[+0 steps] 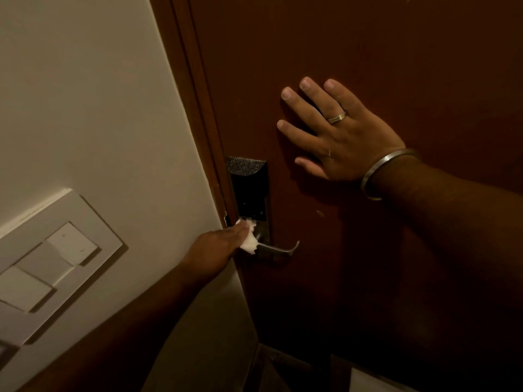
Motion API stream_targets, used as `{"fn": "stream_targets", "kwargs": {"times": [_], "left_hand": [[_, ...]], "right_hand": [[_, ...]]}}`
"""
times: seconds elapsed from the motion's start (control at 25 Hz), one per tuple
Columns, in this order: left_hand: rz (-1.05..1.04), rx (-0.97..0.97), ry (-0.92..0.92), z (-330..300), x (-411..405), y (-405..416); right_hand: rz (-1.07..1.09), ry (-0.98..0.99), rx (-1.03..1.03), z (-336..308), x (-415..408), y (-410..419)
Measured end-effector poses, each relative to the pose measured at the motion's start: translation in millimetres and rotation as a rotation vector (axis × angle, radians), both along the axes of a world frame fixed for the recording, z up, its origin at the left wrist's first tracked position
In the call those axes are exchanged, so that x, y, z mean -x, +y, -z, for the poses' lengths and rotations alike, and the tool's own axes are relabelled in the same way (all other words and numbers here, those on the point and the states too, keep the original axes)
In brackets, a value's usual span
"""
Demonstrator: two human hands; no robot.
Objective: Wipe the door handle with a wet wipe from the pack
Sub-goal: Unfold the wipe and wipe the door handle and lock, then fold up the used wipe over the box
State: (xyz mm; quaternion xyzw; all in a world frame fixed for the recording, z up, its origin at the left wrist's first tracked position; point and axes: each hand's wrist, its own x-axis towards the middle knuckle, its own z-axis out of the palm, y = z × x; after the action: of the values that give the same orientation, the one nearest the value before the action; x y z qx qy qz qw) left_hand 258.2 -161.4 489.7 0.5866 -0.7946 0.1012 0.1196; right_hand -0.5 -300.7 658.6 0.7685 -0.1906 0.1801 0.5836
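Note:
A metal lever door handle [278, 248] sticks out from a dark lock plate [250, 188] on the left edge of a brown door [353, 46]. My left hand [218, 247] holds a crumpled white wet wipe [249, 241] pressed against the base of the handle, where the lever meets the plate. My right hand [339, 131] lies flat on the door above and to the right of the lock, fingers spread, with a ring and a metal bangle at the wrist. The wipes pack is not in view.
A cream wall [85, 94] runs along the left of the door frame [198, 94]. A white switch panel [53, 264] with several rocker switches is mounted on it at lower left. A pale object [368, 380] shows at the bottom edge.

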Motion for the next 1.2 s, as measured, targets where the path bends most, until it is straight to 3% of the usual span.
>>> {"fn": "stream_targets", "kwargs": {"times": [0.12,0.24,0.36,0.48,0.56,0.64,0.76,0.84,0.92,1.0,1.2], "left_hand": [[-0.026,0.033,0.017,8.4,17.5,1.9],[-0.021,-0.111,0.038,16.6,69.3,-8.4],[-0.121,-0.091,0.039,15.5,120.4,-12.3],[0.08,-0.078,0.021,14.2,108.5,-2.7],[0.198,-0.144,0.185,7.0,90.7,7.5],[0.208,-0.176,0.452,-2.7,89.7,19.3],[0.12,-0.552,0.815,-16.5,110.9,26.3],[0.057,-0.729,0.888,-22.2,134.0,32.1],[0.078,-0.855,0.903,-24.8,160.5,40.4],[0.112,-0.962,0.978,-20.5,185.0,49.6],[-0.032,-1.104,1.399,30.6,262.9,91.5]], "right_hand": [[0.016,0.002,0.0,3.0,-1.8,-1.4],[0.009,-0.017,-0.045,3.4,1.9,-0.4],[0.029,-0.022,-0.155,-2.1,1.3,7.6],[-0.057,-0.131,-0.394,18.1,15.1,33.6],[-0.034,-0.229,-0.69,62.9,43.7,66.1],[0.094,-0.353,-1.129,110.3,76.5,107.0],[0.167,-0.715,-1.77,149.8,93.1,157.8],[0.054,-1.007,-2.053,154.8,97.1,178.2],[0.018,-1.097,-2.153,158.7,112.1,186.7],[0.046,-1.203,-2.089,163.1,129.0,193.3],[0.083,-1.694,-2.126,205.7,199.7,210.6]]}}
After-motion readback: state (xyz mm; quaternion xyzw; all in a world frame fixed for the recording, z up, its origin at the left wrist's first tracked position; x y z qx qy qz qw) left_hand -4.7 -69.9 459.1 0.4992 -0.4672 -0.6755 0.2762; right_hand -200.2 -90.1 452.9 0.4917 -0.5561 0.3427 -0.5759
